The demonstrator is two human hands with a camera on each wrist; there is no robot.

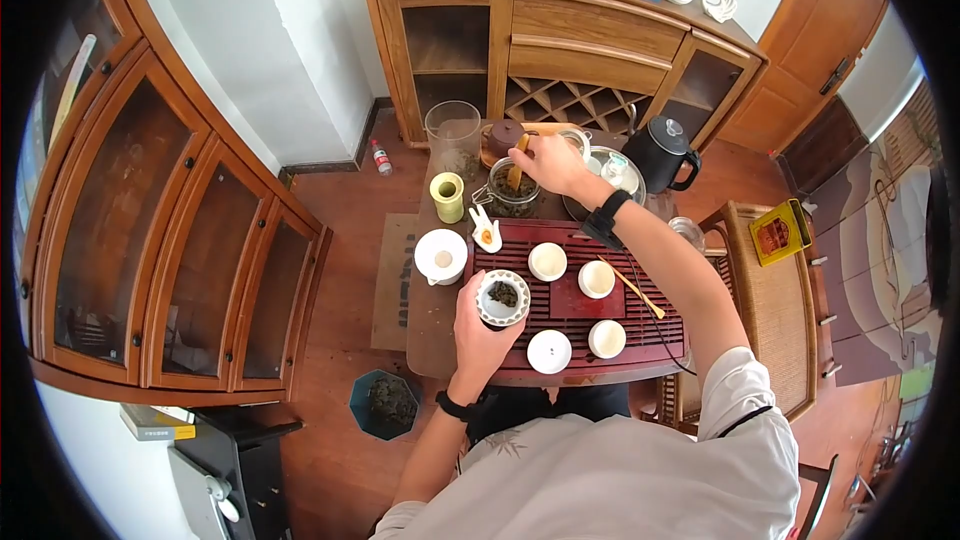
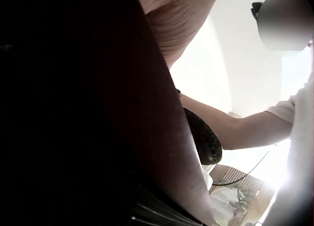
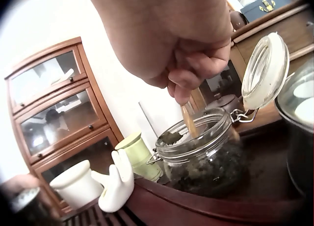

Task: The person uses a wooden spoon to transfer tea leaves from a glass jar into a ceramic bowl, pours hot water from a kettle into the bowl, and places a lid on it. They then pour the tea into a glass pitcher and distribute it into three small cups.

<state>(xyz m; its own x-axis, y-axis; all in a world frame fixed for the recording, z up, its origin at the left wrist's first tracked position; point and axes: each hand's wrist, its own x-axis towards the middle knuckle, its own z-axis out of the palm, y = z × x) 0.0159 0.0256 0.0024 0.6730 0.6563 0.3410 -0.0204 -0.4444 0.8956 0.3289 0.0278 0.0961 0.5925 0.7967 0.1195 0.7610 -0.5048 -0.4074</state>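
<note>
My left hand (image 1: 478, 338) grips a small vessel (image 1: 486, 314) with a white scalloped rim and some dark tea leaves (image 1: 503, 294) inside, held over the near left of the tea tray (image 1: 640, 335). Farther off, my right hand (image 1: 558, 166) pinches a wooden tea scoop (image 3: 188, 122) from above. The scoop's lower end reaches down into a glass clip-top jar (image 3: 196, 150) of dark, dried tea leaves. Its lid (image 3: 267, 71) stands tipped back on the wire hinge. In the left wrist view the left hand's fingers are mostly in shadow.
Several white cups (image 1: 547, 262) stand on the slatted tray. A white hand-shaped ornament (image 1: 487, 232), a white lidded pot (image 1: 440, 256) and a green vase (image 1: 447, 197) line its left. A black kettle (image 1: 668, 153) is at the back right; a bin (image 1: 385, 405) stands on the floor.
</note>
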